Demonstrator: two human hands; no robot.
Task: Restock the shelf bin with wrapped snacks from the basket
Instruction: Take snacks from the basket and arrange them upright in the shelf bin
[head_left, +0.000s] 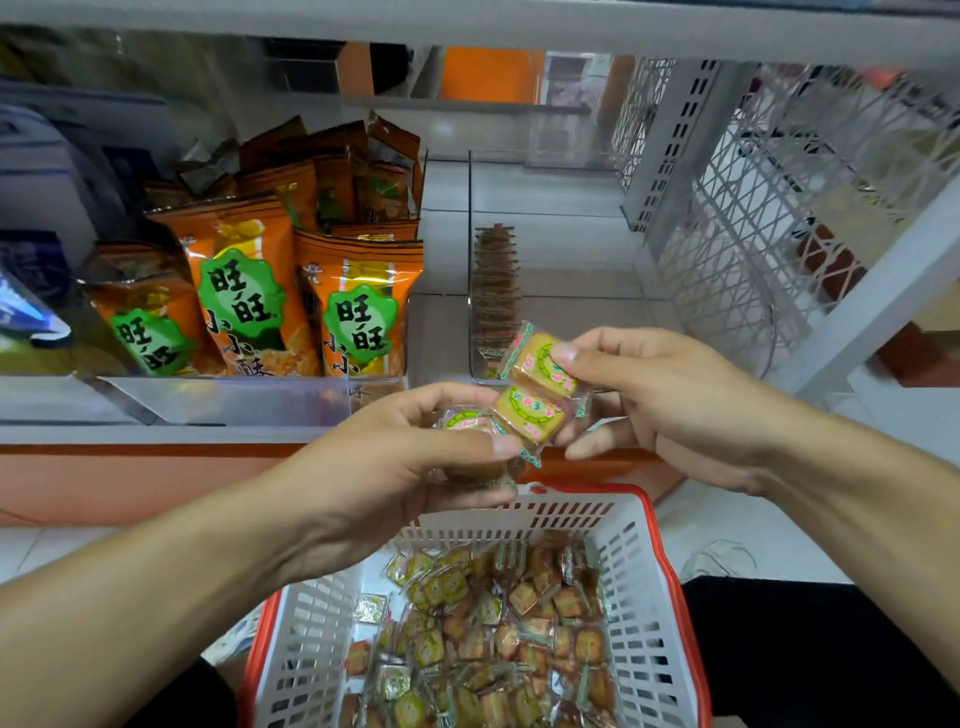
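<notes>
Left hand (415, 467), above the far rim of the basket (644, 582), has its fingers curled round a small clutch of wrapped snacks (470, 423), thumb pressed on top. Right hand (670, 400), just right of it and also above the basket, pinches two more snacks (537, 387) between thumb and fingers; these touch the left hand's clutch.

Surroundings, left to right from the basket: orange snack bags (244, 291) with green labels stand in a clear-fronted tray beyond and left of it; the clear shelf bin (470, 260) directly beyond holds one upright row of wrapped snacks (496, 291) against its left wall; white mesh shelving (737, 208) stands to the right. White floor tiles lie beside the basket.

Snacks noted: small square biscuits, golden-brown, in clear wrappers with green and pink print. Many more lie loose in the white, red-rimmed basket.
</notes>
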